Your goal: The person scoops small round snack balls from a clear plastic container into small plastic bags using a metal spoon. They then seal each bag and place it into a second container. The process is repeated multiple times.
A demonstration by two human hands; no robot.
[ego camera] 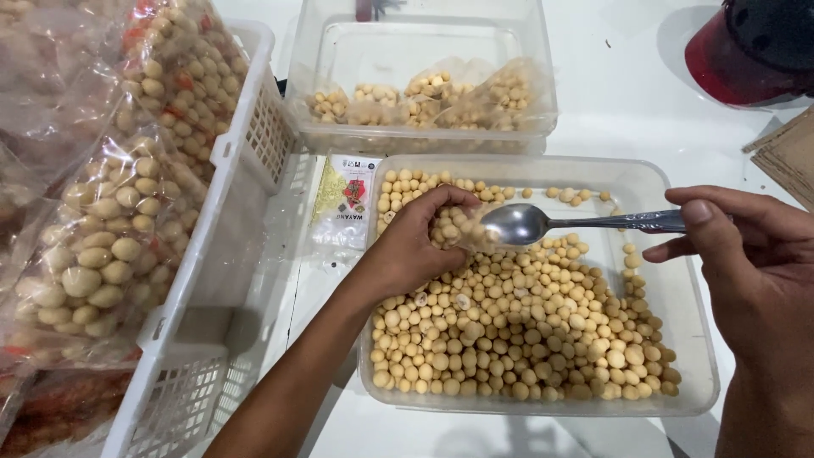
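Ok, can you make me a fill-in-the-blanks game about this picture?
1. The right hand holds a metal ____.
2. The left hand holds a small clear bag over the tub of round tan ____.
3. The basket of filled bags is ____ in colour.

Missing words: spoon; snacks; white

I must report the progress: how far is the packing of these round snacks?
Done: filled clear bags lie in the white plastic basket. In hand: left hand holds a small clear bag while right hand spoons with a metal spoon. Left: many beige balls fill the clear plastic tub.
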